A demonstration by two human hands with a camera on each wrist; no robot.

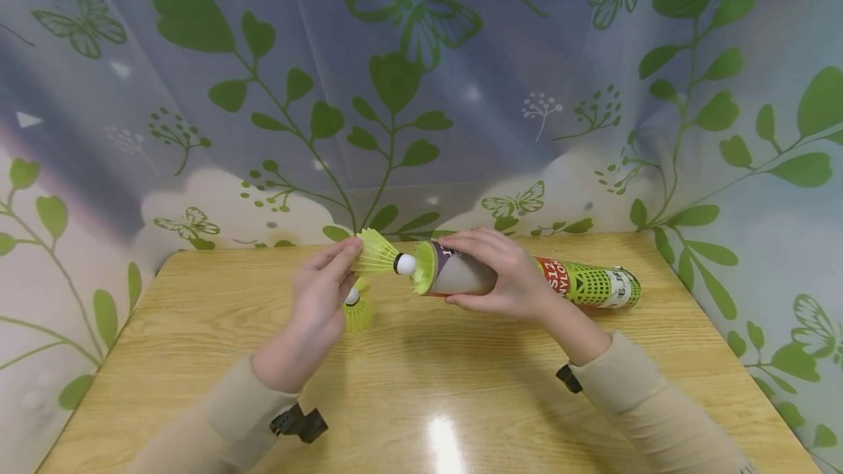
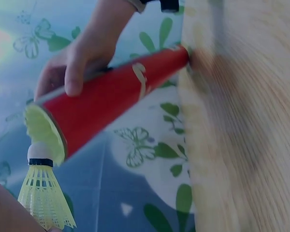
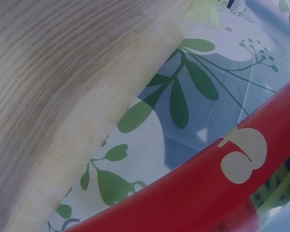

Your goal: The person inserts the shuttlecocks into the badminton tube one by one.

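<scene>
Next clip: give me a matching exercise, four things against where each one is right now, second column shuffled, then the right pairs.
Things:
1. yellow plastic shuttlecock with white cork
2. second yellow shuttlecock
3. red and green shuttlecock tube
4. light wooden table

Places:
A. gripped by the right hand, open end toward the left hand
B. pinched by its skirt in the left hand's fingertips
C. under everything, with a glare spot near the front edge
D. below the left hand's fingers, partly hidden

Pairs: 1-B, 2-D, 3-A, 4-C

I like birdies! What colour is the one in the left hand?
The shuttlecock has a yellow skirt and a white tip with a black band, clearest in the left wrist view.
</scene>
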